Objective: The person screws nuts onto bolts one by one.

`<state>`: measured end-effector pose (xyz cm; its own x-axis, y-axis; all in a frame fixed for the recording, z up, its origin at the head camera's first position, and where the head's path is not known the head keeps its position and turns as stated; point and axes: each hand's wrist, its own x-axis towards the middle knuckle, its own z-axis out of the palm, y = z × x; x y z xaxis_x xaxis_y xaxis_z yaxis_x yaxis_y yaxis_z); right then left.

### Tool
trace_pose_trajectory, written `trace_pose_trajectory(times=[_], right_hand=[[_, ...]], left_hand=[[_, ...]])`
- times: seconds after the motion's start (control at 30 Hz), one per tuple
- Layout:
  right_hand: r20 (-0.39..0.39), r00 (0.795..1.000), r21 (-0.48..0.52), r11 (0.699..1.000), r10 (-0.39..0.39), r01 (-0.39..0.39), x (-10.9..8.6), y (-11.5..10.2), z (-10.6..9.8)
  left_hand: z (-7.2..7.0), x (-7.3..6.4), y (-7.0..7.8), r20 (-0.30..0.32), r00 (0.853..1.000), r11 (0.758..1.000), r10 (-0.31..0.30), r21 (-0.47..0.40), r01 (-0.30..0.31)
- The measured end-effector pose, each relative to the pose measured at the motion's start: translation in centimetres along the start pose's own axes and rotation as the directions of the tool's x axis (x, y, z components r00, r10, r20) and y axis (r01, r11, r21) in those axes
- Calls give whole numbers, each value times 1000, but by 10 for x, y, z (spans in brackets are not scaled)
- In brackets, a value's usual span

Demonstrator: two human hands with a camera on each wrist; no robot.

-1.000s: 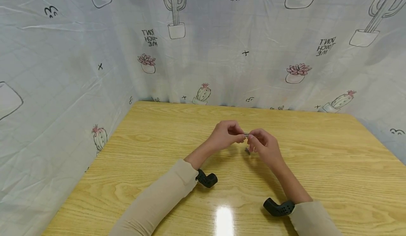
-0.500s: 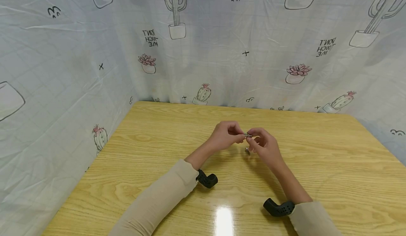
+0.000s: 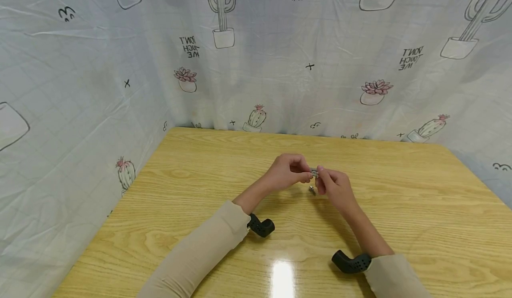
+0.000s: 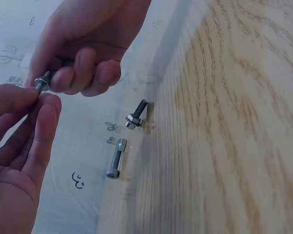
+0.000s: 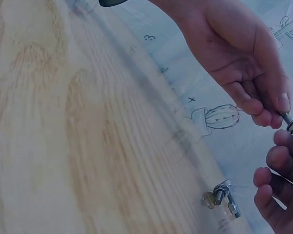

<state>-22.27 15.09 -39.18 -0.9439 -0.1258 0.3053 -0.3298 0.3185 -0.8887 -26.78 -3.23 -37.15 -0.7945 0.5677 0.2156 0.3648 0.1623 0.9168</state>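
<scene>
Up off the table, my left hand (image 3: 286, 172) pinches a metal bolt (image 4: 40, 87) between thumb and forefinger. A nut or washer (image 4: 41, 84) sits around the bolt near its far end. My right hand (image 3: 336, 187) meets it from the right, its thumb and fingers at the bolt's free end; in the right wrist view the right thumb is out of frame. Below the hands, two more bolts lie on the table: a socket-head bolt with a nut (image 4: 116, 158) and a dark-threaded bolt with a nut (image 4: 136, 117). In the head view they blend into one small cluster.
A wood-grain table (image 3: 192, 178) extends around both hands. Behind it and along the left hangs a pale curtain (image 3: 276, 84) with cactus drawings. Black curved mounts sit at the left wrist (image 3: 261, 226) and the right wrist (image 3: 352, 262).
The right thumb and fingers have changed their hold at the bolt's end, with the thumb now higher. The left hand has shifted slightly right, and more of the metal shows between the hands.
</scene>
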Motion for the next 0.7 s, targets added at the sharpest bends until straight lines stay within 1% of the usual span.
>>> trace_pose_trajectory(times=[0.1, 0.3, 0.4, 0.53, 0.7], right_hand=[[-6, 1000, 23, 1000, -19, 19, 2, 6, 0], [-3, 993, 28, 992, -121, 121, 3, 14, 0], [-12, 992, 10, 992, -126, 126, 3, 14, 0], [-20, 995, 4, 995, -96, 97, 3, 12, 0], [-12, 999, -25, 998, -50, 49, 3, 11, -1]], left_hand=[[0, 0, 0, -23, 1000, 1000, 0, 3, 0], [-1, 1, -3, -82, 996, 999, -44, -17, 43], [-2, 1, -3, -88, 995, 998, -56, -18, 54], [-2, 1, -1, -67, 997, 999, -44, -10, 43], [-2, 1, 4, 19, 1000, 1000, 1, -9, 0]])
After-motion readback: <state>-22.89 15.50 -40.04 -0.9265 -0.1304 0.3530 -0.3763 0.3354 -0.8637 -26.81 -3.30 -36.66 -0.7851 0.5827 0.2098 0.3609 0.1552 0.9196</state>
